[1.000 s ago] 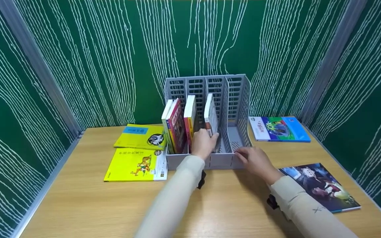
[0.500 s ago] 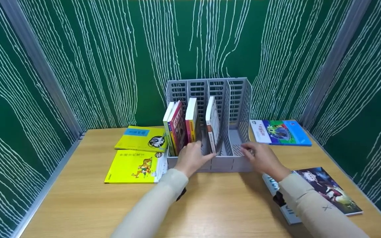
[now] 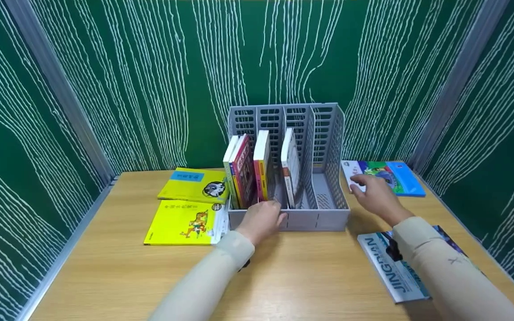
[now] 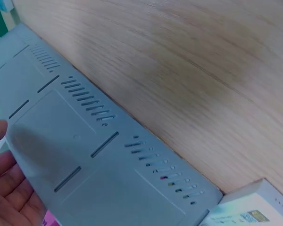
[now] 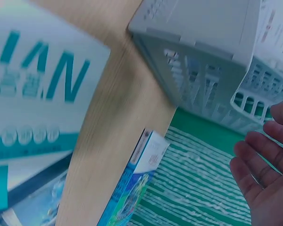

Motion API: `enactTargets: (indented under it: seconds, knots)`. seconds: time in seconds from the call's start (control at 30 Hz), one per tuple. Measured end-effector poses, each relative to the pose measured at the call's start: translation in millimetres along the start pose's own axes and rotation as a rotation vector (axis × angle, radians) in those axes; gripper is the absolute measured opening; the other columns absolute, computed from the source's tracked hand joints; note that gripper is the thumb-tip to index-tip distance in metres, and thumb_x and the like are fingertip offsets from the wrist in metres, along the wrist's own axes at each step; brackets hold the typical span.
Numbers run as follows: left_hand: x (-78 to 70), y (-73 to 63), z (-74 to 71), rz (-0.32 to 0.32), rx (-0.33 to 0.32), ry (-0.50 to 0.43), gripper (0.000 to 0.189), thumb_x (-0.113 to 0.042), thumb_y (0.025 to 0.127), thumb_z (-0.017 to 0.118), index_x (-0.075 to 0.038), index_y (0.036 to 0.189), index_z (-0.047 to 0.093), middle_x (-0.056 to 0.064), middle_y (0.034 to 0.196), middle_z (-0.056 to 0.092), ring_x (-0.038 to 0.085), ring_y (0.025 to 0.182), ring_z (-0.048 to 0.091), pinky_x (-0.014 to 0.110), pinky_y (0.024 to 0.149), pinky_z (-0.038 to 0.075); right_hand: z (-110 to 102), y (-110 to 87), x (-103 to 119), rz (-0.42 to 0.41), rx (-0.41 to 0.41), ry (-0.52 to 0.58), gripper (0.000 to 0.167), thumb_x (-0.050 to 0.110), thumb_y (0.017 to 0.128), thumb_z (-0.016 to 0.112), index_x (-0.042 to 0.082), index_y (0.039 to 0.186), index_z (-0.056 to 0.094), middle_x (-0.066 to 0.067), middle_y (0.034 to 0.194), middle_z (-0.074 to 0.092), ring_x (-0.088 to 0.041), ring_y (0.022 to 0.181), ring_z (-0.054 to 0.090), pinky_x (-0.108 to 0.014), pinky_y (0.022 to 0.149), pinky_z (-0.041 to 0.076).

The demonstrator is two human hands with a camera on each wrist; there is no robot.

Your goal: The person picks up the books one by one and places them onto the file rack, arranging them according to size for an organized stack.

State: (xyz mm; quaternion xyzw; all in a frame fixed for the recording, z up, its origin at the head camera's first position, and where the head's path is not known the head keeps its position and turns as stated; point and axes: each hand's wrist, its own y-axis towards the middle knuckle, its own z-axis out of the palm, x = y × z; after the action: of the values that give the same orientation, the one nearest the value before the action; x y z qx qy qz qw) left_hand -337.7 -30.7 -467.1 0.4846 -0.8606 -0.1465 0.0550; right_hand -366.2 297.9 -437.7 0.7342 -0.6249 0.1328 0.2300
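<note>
A grey four-slot magazine rack (image 3: pixel 310 219) stands at the back of the table with upright books in its three left slots. My left hand (image 3: pixel 260 220) is at the rack's front lip, below the second slot, its fingers loosely bent at the edge. In the left wrist view, those fingers (image 4: pixel 14 193) lie beside the rack's grey front panel (image 4: pixel 104 155). A white-edged book (image 3: pixel 289 171) stands in the third slot. My right hand (image 3: pixel 378 198) is just right of the rack, overlapping the blue book (image 3: pixel 404 178) in the head view, with nothing held.
Two yellow books (image 3: pixel 172 227) lie flat left of the rack. At the front right, a white-and-teal book (image 3: pixel 386 267) lies beside a dark-covered one, partly covered by my right sleeve. Green walls with white streaks enclose the table (image 3: pixel 301 276).
My left hand has come away from the book in the third slot, down and left to the rack's front. My right hand has left the rack's front right corner and moved right.
</note>
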Motion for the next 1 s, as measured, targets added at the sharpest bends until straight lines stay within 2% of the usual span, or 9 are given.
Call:
enactTargets:
  seconds: [0.13, 0.23, 0.53, 0.63, 0.83, 0.9, 1.0]
  knots:
    - [1.4, 2.9, 6.6, 0.0, 0.013, 0.054, 0.03, -0.031, 0.111, 0.063, -0.008, 0.099, 0.079, 0.006, 0.094, 0.081, 0.023, 0.08, 0.078, 0.04, 0.072, 0.065, -1, 10.6, -10, 0.02, 0.039, -0.029, 0.045, 0.016, 0.111, 0.058, -0.008, 0.15, 0.056, -0.035, 0.152, 0.057, -0.055, 0.144, 0.052, -0.07, 0.118, 0.044]
    - [2.9, 4.4, 7.5, -0.016, 0.026, 0.039, 0.03, -0.03, 0.112, 0.063, -0.01, 0.099, 0.081, 0.005, 0.091, 0.082, 0.023, 0.078, 0.078, 0.04, 0.071, 0.065, 0, 18.4, -16, 0.043, 0.075, -0.039, 0.046, 0.015, 0.111, 0.058, -0.009, 0.15, 0.055, -0.036, 0.154, 0.055, -0.057, 0.145, 0.05, -0.071, 0.119, 0.043]
    - [2.7, 6.6, 3.8, -0.01, 0.023, 0.004, 0.03, -0.03, 0.111, 0.064, -0.01, 0.096, 0.082, 0.006, 0.088, 0.082, 0.025, 0.076, 0.077, 0.041, 0.069, 0.064, 5, 37.7, -31, 0.221, 0.228, -0.024, 0.058, 0.024, 0.112, 0.058, -0.001, 0.162, 0.042, -0.033, 0.165, 0.042, -0.059, 0.15, 0.041, -0.074, 0.12, 0.038]
    - [2.5, 7.0, 3.3, -0.009, 0.023, 0.0, 0.031, -0.03, 0.111, 0.064, -0.01, 0.096, 0.083, 0.006, 0.089, 0.082, 0.025, 0.077, 0.078, 0.041, 0.07, 0.064, 6, 40.0, -30, 0.263, 0.275, -0.033, 0.06, 0.024, 0.114, 0.055, 0.001, 0.166, 0.036, -0.034, 0.166, 0.039, -0.059, 0.151, 0.04, -0.075, 0.122, 0.034]
    - [1.8, 7.6, 2.0, -0.016, 0.013, 0.022, 0.03, -0.031, 0.109, 0.066, -0.011, 0.096, 0.084, 0.005, 0.089, 0.083, 0.024, 0.078, 0.078, 0.041, 0.07, 0.064, 6, 33.9, -13, 0.317, 0.379, -0.067, 0.067, 0.03, 0.117, 0.047, 0.004, 0.172, 0.02, -0.035, 0.169, 0.033, -0.057, 0.153, 0.037, -0.078, 0.121, 0.03]
    - [0.9, 8.3, 0.9, -0.018, 0.028, 0.011, 0.03, -0.031, 0.11, 0.066, -0.011, 0.098, 0.085, 0.005, 0.09, 0.083, 0.024, 0.078, 0.078, 0.04, 0.071, 0.064, 9, 33.6, -15, 0.318, 0.385, -0.073, 0.064, 0.028, 0.117, 0.045, 0.001, 0.171, 0.023, -0.036, 0.166, 0.036, -0.056, 0.151, 0.041, -0.078, 0.12, 0.033]
    - [-0.1, 9.8, 0.2, -0.015, 0.041, -0.001, 0.03, -0.03, 0.11, 0.065, -0.011, 0.099, 0.085, 0.004, 0.089, 0.083, 0.023, 0.077, 0.077, 0.039, 0.071, 0.064, 20, 40.0, -29, 0.299, 0.368, -0.101, 0.055, 0.024, 0.116, 0.044, -0.004, 0.164, 0.036, -0.038, 0.156, 0.048, -0.055, 0.141, 0.052, -0.076, 0.118, 0.04]
